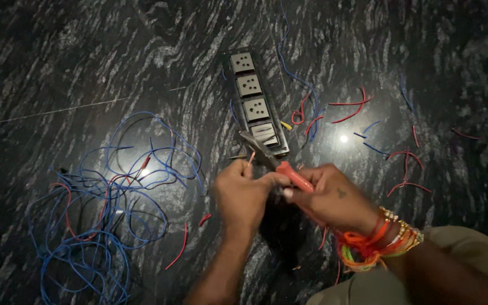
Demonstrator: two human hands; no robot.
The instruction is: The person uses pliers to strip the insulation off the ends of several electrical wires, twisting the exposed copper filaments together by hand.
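My right hand (331, 197) grips the red handles of a pair of pliers (275, 161), whose grey jaws point up and left toward a black switchboard. My left hand (243, 195) pinches a short orange wire (250, 158) right at the pliers' jaws. The switchboard (255, 101) lies just beyond both hands, with three white sockets in a row and a switch at its near end. Bright orange and gold bangles (379, 240) circle my right wrist.
A large tangle of blue and red wire (97, 214) lies on the dark marble floor (86, 68) to the left. Short red and blue wire offcuts (351, 110) are scattered to the right of the switchboard. A blue wire (297, 76) trails away beyond the board.
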